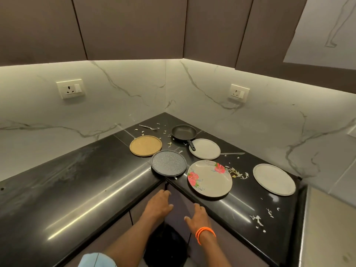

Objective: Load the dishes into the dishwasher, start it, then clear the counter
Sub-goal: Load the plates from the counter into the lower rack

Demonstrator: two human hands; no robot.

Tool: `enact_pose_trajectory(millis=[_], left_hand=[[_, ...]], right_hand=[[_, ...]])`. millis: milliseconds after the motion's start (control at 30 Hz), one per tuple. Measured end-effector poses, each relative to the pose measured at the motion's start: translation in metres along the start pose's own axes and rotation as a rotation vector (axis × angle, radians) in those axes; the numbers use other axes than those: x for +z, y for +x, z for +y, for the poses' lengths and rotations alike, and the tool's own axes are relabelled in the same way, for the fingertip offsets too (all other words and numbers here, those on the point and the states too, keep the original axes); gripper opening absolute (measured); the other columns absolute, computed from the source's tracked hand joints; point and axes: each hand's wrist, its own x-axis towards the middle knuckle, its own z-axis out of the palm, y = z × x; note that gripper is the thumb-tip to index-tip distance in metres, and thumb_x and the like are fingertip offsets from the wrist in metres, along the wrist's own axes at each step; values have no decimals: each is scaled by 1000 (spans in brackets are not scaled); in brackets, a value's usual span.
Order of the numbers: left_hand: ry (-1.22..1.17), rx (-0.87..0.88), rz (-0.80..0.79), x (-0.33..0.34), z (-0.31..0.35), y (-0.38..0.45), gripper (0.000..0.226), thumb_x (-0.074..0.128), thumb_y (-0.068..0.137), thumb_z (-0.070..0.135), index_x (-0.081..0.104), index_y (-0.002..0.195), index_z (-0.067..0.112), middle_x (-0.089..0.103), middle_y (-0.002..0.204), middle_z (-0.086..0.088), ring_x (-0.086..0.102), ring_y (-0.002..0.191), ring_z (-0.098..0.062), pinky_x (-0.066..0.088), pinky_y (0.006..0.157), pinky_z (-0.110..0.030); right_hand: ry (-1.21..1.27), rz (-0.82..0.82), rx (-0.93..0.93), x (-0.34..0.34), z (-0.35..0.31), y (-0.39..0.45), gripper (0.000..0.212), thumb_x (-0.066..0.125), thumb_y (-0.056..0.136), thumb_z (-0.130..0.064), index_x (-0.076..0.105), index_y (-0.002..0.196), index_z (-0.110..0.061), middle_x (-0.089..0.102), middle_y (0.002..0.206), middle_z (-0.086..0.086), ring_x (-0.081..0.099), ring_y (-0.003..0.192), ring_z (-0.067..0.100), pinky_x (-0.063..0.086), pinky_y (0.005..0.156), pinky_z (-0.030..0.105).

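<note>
Head view: left hand [159, 204] and right hand [197, 216] both spread, empty, below the tabletop's [77, 180] inner corner. On the tabletop: speckled plate [169, 163] overhanging that corner, floral plate [209, 178] at the front edge, pan [184, 132] toward the back corner, handle over a grey plate [207, 149].

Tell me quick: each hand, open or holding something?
Left hand: open, fingers relaxed, holding nothing, below the counter edge.
Right hand: open, fingers spread, holding nothing.
</note>
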Motion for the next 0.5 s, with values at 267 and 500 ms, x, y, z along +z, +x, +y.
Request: enact_pose_trajectory(millis=[267,500], left_hand=[[-19,-24,5,-8,23,104,34,60,88,34,62,118,18,57,123,-3,58,115,-21,48,96,-34],[-154,-60,-14,1,53,178,24,60,87,34,65,101,15,62,94,1,58,85,-19,44,71,-30]], right_hand=[[36,89,72,-38,-2,93,59,62,91,-38,43,143,-18,43,141,6,48,130,25,42,105,34],[45,357,409,-65,29,152,51,60,89,-36,48,133,-13,46,132,11,46,122,30,47,99,41]])
